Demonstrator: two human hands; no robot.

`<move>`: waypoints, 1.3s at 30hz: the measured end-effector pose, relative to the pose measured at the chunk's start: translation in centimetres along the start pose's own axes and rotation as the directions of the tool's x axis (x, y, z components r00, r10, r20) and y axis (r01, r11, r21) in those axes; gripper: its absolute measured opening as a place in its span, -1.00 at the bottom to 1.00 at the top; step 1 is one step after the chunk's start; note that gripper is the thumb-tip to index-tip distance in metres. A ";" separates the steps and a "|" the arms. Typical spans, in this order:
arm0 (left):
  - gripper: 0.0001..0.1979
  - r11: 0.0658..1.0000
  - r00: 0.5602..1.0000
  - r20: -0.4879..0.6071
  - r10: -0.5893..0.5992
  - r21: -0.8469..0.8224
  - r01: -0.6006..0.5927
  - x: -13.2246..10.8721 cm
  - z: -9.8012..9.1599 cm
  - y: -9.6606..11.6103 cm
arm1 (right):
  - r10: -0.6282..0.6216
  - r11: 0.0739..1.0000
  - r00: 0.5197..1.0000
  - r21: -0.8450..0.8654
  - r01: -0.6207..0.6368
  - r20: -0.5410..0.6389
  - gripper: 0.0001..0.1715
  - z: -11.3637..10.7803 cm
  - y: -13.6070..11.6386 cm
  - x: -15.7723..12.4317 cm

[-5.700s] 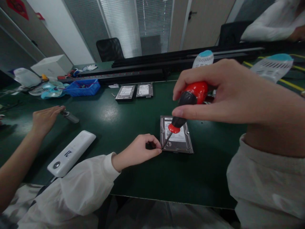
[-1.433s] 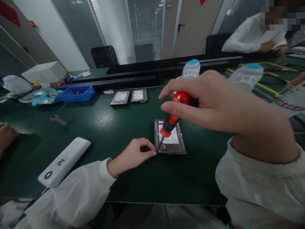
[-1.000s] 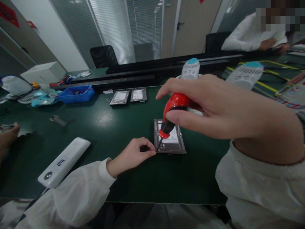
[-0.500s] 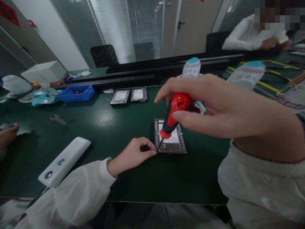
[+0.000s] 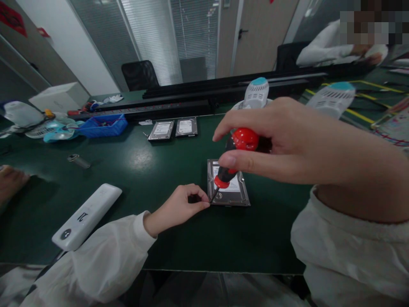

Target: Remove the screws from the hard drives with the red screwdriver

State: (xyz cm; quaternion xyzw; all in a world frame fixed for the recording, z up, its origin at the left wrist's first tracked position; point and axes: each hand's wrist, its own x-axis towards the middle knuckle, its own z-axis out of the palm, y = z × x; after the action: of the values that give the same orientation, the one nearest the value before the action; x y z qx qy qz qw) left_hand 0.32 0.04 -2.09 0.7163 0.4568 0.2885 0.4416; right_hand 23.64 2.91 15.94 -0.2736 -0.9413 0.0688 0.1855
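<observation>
A screwdriver with a red and black handle is held in my right hand, thumb and fingers around the handle. It leans, its tip down at the near left corner of a hard drive lying label up on the green table. My left hand is closed in a pinch at that same corner, fingertips right beside the screwdriver tip. Whatever sits between those fingertips is too small to make out. The screwdriver and my right hand cover part of the drive's label.
Two more hard drives lie farther back, near a blue bin. A white power bank rests left of my forearm, with a small metal cylinder beyond. Another person's hand is at the left edge; a person sits back right.
My right hand has turned the screwdriver handle, its thumb shifting left across it. My left hand and the drive stay put. At the left edge, the other person's hand has moved.
</observation>
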 end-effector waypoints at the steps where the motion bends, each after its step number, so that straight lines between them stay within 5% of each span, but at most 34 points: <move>1: -0.93 1.000 1.000 -0.002 -0.004 -0.003 0.004 0.0 0.0 0.0 | -0.008 1.000 1.000 0.005 0.008 0.013 -0.55 0.0 0.0 -0.1; 4: -0.93 1.000 1.000 -0.001 -0.013 -0.004 0.013 0.0 0.0 0.0 | -0.023 0.996 0.997 0.084 0.017 0.068 -0.65 -0.1 0.0 -0.1; 10: -0.94 1.000 1.000 0.003 0.003 0.002 -0.003 -0.1 -0.1 0.1 | -0.017 0.998 0.999 0.061 0.020 -0.050 -0.58 0.4 0.3 0.2; 16: -0.93 1.000 1.000 0.008 -0.005 0.015 0.005 0.0 -0.1 0.1 | -0.050 0.990 0.999 0.134 0.050 -0.007 -0.73 0.2 0.2 0.2; 20: -0.93 1.000 1.000 -0.003 0.008 0.015 -0.007 0.0 0.0 0.1 | -0.032 0.992 0.997 0.118 0.040 -0.068 -0.58 0.6 0.5 0.4; 26: -0.93 1.000 1.000 0.004 -0.001 0.002 0.001 -0.1 0.0 0.1 | -0.055 0.988 0.998 0.148 0.050 0.030 -0.70 0.1 0.1 0.1; 33: -0.94 1.000 1.000 -0.007 -0.001 0.002 0.001 -0.1 0.0 0.1 | -0.067 0.996 0.993 0.052 0.073 -0.094 -0.75 -0.1 -0.5 0.2; 39: -0.94 1.000 1.000 -0.006 0.008 0.001 -0.008 -0.1 0.0 0.1 | -0.037 0.990 0.993 -0.136 0.022 -0.111 -0.35 0.0 -0.2 0.2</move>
State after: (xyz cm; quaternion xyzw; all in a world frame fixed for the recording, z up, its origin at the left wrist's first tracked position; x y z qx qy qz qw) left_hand 0.35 -0.05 -1.98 0.7174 0.4553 0.2922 0.4389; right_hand 23.37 2.86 16.09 -0.2749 -0.9357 -0.0132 0.2207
